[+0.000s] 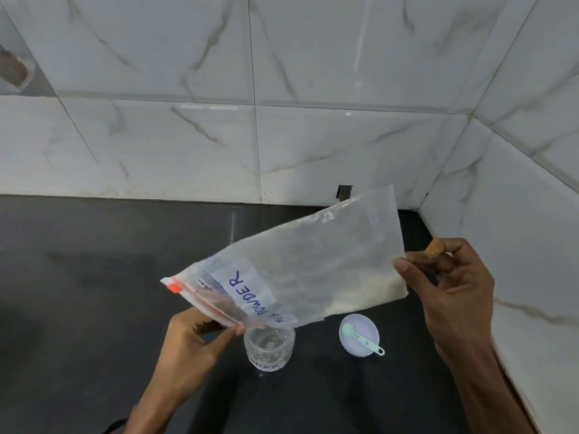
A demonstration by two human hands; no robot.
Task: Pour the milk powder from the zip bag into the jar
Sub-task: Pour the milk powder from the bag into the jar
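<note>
A clear zip bag (300,264) with a white label reading "MILK POWDER" is held tilted in the air, its red zip end down at the lower left. Pale powder lies along its lower right edge. My left hand (194,343) pinches the zip end just above the mouth of a small clear glass jar (269,349) that stands open on the dark counter. Holding the bag's bottom edge up at the right is my right hand (451,286), which has a bandaged fingertip. The jar looks nearly empty.
A round white lid (360,336) lies on the black counter (94,277) right of the jar, with a small mint-green spoon (360,335) resting on it. Marble-tiled walls (282,120) close off the back and the right side.
</note>
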